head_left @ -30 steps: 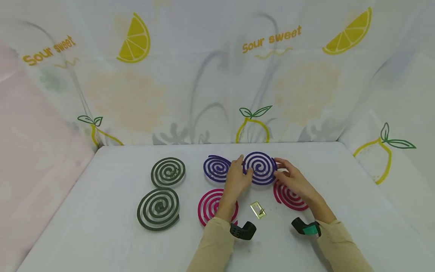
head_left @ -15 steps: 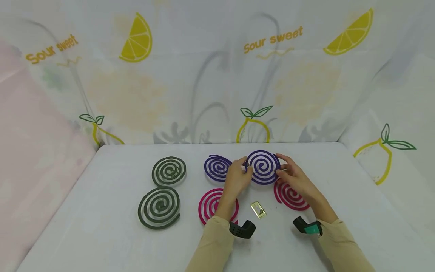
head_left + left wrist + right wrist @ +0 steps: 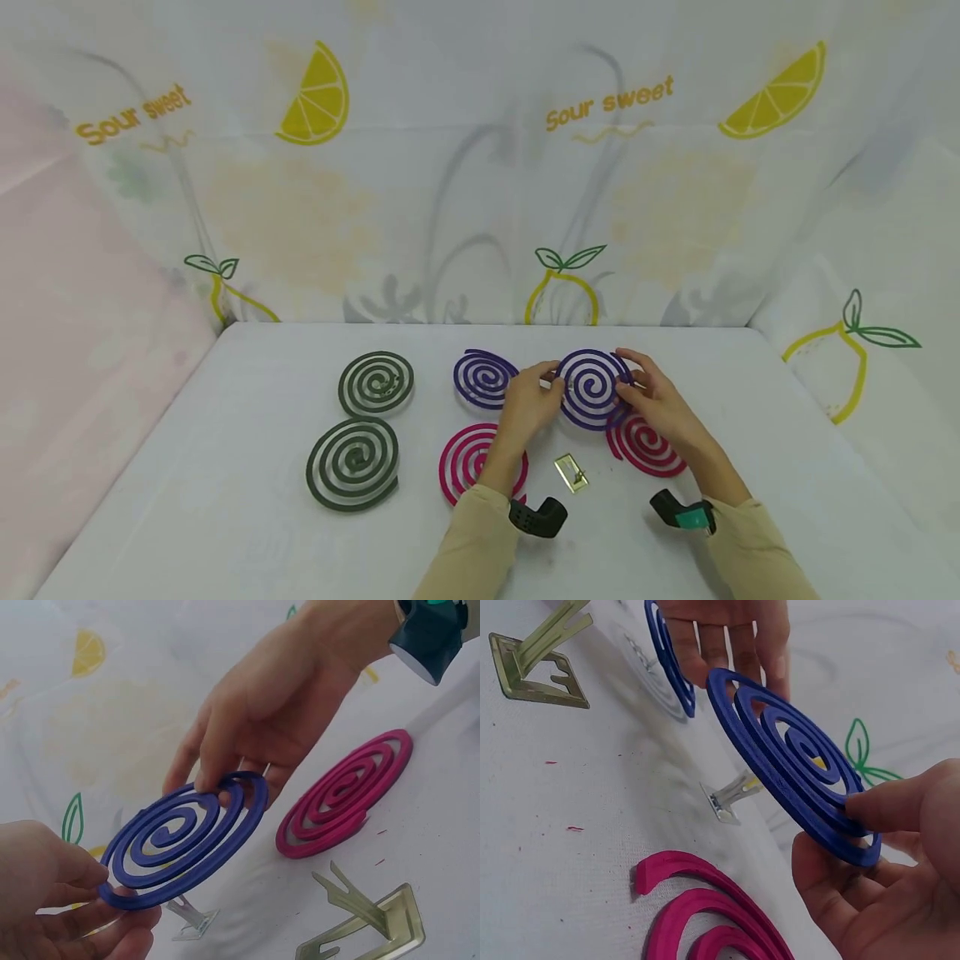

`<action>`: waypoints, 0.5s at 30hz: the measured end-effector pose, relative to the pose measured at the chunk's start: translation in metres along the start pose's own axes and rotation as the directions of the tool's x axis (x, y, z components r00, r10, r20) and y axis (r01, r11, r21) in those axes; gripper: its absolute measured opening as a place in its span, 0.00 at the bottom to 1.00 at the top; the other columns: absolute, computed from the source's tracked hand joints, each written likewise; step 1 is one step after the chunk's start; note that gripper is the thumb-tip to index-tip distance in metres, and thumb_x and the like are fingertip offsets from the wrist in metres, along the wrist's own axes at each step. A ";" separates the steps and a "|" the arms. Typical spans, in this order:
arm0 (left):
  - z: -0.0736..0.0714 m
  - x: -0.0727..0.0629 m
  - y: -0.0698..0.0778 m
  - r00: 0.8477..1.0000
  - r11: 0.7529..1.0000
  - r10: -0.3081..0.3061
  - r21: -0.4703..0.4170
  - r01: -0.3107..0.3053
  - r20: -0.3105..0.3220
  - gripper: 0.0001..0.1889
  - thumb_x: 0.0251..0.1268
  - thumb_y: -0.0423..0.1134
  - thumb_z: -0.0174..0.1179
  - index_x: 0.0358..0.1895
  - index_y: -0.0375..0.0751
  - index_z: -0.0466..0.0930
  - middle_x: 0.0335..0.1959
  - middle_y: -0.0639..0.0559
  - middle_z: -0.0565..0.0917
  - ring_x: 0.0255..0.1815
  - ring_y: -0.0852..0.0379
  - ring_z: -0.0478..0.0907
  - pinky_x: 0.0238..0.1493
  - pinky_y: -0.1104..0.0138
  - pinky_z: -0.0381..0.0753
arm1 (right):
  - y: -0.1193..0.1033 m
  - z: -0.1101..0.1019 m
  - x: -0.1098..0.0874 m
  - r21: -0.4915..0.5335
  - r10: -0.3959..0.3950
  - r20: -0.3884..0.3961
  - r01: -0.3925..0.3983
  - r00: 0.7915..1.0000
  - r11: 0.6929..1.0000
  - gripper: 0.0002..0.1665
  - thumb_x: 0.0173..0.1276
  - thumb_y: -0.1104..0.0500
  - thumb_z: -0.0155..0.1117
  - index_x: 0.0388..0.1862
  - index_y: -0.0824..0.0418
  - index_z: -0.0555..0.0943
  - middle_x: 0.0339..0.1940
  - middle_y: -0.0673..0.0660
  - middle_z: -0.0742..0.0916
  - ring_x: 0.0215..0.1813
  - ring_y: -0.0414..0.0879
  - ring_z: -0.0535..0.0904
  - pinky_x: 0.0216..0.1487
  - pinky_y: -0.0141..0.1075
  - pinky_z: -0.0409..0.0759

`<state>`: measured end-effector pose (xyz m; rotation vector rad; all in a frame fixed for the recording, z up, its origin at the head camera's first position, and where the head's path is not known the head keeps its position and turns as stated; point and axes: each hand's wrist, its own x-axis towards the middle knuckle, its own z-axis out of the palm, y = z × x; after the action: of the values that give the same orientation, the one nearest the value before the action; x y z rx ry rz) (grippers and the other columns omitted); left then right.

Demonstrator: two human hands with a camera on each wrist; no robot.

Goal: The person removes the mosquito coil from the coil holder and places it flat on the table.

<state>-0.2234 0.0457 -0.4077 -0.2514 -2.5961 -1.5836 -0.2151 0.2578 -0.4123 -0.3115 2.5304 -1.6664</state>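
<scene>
Both hands hold a purple-blue mosquito coil [image 3: 591,385] up at its edges, with the coil tilted in the wrist views. My left hand [image 3: 528,414] pinches the left rim, thumb on top and fingers beneath. At the opposite rim my right hand [image 3: 663,408] pinches it, and its thumb [image 3: 889,806] presses on the outer rings. Below the coil, a small silver stand [image 3: 724,802] with an upright prong rests on the white tabletop. A pink coil [image 3: 341,791] lies close to my right hand.
A second purple coil [image 3: 486,379] sits left of my left hand. Under the left forearm is another pink coil [image 3: 455,462]. A gold metal stand [image 3: 572,473] lies between the arms. Two dark green coils [image 3: 356,458] are at the left. A printed cloth hangs behind.
The held coil and both hands have shifted to the right. The other coils and the gold stand stay where they were; the head view has tilted slightly.
</scene>
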 end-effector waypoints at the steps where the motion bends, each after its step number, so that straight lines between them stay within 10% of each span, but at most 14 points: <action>1: 0.000 0.000 0.000 1.000 1.000 -0.002 -0.003 0.002 -0.001 0.16 0.61 0.35 0.56 0.52 0.40 0.82 0.39 0.47 0.86 0.27 0.63 0.83 0.32 0.73 0.76 | 0.000 0.000 0.000 -0.003 0.000 -0.003 0.000 1.000 1.000 0.32 0.74 0.61 0.50 0.73 0.59 0.53 0.47 0.67 0.77 0.41 0.38 0.78 0.43 0.27 0.79; 15: 0.001 0.002 -0.005 1.000 0.995 0.000 -0.096 0.000 0.007 0.11 0.61 0.34 0.56 0.44 0.39 0.84 0.37 0.46 0.86 0.25 0.64 0.80 0.26 0.76 0.74 | 0.001 -0.005 -0.001 0.049 -0.006 -0.044 0.008 0.999 0.999 0.30 0.73 0.58 0.51 0.70 0.61 0.56 0.39 0.55 0.80 0.39 0.38 0.78 0.43 0.28 0.80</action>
<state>-0.2260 0.0441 -0.4123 -0.2643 -2.5283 -1.7129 -0.2152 0.2632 -0.4112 -0.2831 2.5172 -1.7530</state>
